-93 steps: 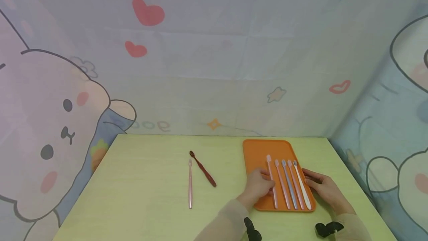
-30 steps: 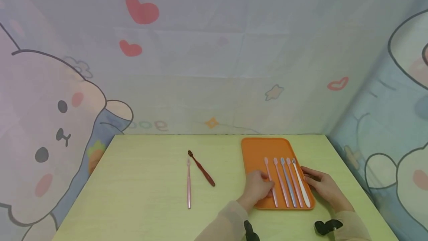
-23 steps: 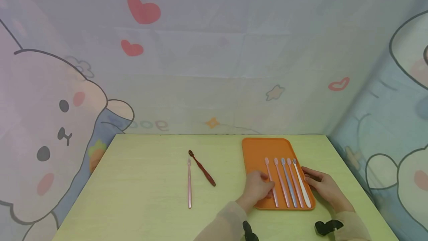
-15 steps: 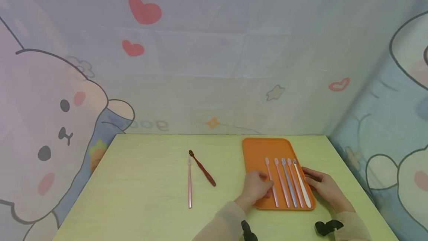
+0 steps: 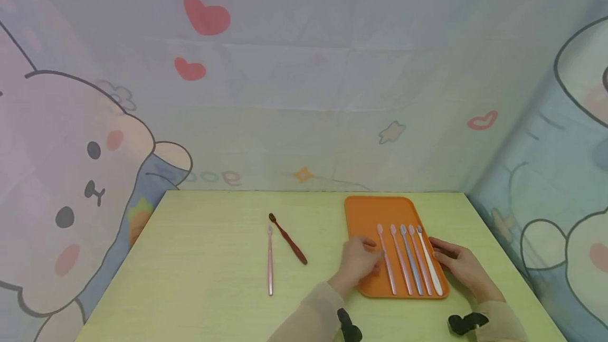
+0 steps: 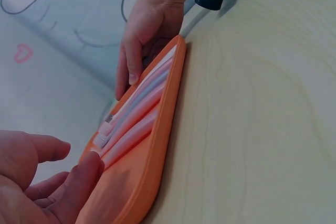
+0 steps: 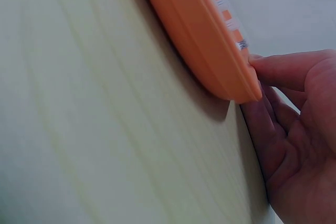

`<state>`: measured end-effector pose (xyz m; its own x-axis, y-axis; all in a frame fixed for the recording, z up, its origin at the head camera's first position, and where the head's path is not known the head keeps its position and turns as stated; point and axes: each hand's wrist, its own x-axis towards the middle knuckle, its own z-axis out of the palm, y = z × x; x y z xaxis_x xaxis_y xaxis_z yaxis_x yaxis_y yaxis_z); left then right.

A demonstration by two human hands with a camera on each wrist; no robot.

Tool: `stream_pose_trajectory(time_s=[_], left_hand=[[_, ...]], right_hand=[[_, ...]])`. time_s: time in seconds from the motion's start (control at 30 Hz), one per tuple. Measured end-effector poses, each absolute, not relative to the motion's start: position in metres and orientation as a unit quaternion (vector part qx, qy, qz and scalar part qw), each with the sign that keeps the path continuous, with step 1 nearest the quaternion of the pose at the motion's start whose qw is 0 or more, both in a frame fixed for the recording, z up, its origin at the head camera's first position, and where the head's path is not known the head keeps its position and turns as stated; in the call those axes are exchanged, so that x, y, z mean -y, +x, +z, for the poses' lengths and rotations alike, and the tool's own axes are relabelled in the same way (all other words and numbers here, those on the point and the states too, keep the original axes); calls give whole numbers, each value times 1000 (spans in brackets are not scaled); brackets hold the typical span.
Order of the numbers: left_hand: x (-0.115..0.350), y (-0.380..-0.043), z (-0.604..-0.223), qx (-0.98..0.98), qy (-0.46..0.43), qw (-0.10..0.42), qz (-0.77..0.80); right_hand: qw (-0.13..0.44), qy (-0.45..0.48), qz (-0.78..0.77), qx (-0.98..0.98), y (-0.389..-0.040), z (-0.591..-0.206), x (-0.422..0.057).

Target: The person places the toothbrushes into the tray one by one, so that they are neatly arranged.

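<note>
An orange tray (image 5: pixel 372 210) lies at the table's right side, with several toothbrushes side by side on it. They are pink, one blue toothbrush (image 5: pixel 412 261), and a white toothbrush (image 5: pixel 431 266) along the right rim. Over the tray's left part is my left hand (image 5: pixel 357 262), its fingertips close beside the leftmost pink toothbrush (image 5: pixel 388 264). In the left wrist view its thumb and fingers (image 6: pixel 50 148) are spread apart, holding nothing. My right hand (image 5: pixel 467 271) holds the tray's right edge; the right wrist view shows the thumb (image 7: pixel 278 69) against the rim and fingers lower down.
Left of the tray, a pink toothbrush (image 5: pixel 270 265) and a brown toothbrush (image 5: pixel 288 239) lie on the pale wooden table (image 5: pixel 204 257). A cartoon-printed cloth (image 5: pixel 294 78) hangs behind the table. Each wrist carries a black camera mount (image 5: pixel 467 324).
My left hand has let go of the leftmost pink toothbrush and drawn slightly left. That toothbrush now lies in the row on the tray. The right hand stays at the tray's edge.
</note>
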<state>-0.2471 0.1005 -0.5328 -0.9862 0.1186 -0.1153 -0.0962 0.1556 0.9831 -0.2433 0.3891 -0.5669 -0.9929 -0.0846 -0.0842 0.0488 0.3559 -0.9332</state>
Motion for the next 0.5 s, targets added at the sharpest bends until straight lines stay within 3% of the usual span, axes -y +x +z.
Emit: stream_pose_trajectory(time_s=[0.5], left_hand=[[-47,-259,-517,-746,36,68,661]], right_hand=[[66,-18,-571,-818,-241,-563,-388]])
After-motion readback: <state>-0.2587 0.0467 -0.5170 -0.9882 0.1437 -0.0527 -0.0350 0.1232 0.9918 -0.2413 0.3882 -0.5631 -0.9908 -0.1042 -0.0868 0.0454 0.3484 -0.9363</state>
